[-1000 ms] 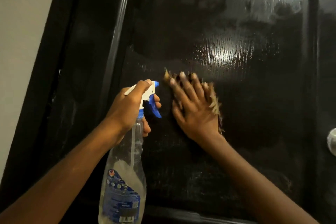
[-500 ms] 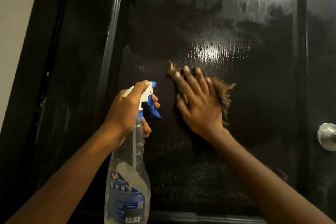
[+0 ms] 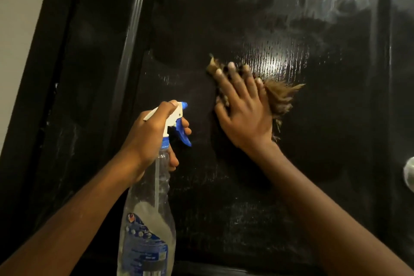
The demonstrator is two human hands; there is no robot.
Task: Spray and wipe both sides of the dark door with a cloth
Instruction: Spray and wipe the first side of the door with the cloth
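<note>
Mid-wipe, this side: right grip [image 3: 244, 119] flat, pressing cloth [image 3: 280, 96] to door [image 3: 313, 186]; left grip [image 3: 147, 132] grasping spray bottle [image 3: 152, 219]. Next, probably: streaked lower panel.

Place: indoor doorway, most likely a home.
Door: dark door [image 3: 280, 18], glossy wood grain, moulded panel edges.
Knob: round metal knob [image 3: 409, 173] at the right edge.
Wall: plain pale wall [image 3: 20, 6] beside the dark frame [image 3: 67, 63].
Supplies: labelled spray bottle [image 3: 147, 219], household type.
</note>
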